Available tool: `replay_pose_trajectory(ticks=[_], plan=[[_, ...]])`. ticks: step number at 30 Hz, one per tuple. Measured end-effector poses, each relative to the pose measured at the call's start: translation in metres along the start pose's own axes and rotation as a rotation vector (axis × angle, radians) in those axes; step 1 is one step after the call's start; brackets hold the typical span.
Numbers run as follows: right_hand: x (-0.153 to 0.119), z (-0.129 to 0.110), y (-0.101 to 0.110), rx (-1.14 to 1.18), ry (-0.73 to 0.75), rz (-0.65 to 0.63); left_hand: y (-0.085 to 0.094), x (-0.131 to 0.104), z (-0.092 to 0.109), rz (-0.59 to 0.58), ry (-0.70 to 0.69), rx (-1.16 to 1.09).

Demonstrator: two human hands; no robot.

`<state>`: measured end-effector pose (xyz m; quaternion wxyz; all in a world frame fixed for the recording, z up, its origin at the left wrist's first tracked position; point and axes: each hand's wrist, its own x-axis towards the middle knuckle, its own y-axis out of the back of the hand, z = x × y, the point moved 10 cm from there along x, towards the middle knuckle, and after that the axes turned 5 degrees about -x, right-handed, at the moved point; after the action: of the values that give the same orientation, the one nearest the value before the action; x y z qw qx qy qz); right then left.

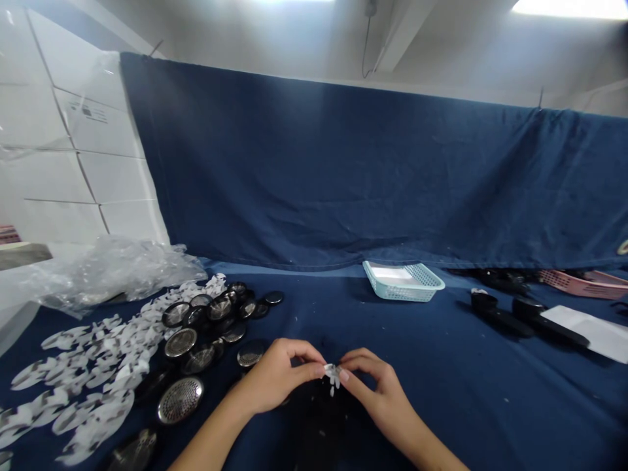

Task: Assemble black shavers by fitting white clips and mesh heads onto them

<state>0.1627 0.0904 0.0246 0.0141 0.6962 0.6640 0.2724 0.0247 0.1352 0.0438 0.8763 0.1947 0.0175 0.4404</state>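
Near the bottom middle, a small white piece (pixel 332 373) with several lobes is pinched between both hands. My left hand (pixel 289 374) grips its left edge between thumb and fingers. On its right edge, the thumb and fingertips of my right hand (pixel 367 379) are closed. Beneath the piece is a dark area where details are hard to make out. Round black parts with metal mesh discs (pixel 180 400) lie to the left of my left hand. Beyond them spreads a heap of thin white cut pieces (pixel 115 350).
A light blue basket (pixel 405 291) with something white inside stands at the back. Black objects (pixel 500 320), white paper (pixel 589 330) and a pink basket (pixel 583 283) are at right. Clear plastic (pixel 122 268) and white boxes (pixel 98 124) are at left, beside a blue curtain (pixel 343 163).
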Motion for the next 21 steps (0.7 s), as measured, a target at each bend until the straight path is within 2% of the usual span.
replay_pose_trajectory(ticks=[11, 21], plan=[[0.0, 0.01, -0.002, -0.012, -0.039, -0.011, 0.0, -0.002, 0.0, 0.003, -0.008, -0.005], [0.0, 0.002, -0.005, -0.006, 0.004, -0.041, -0.001, -0.001, -0.003, 0.006, -0.002, -0.001]])
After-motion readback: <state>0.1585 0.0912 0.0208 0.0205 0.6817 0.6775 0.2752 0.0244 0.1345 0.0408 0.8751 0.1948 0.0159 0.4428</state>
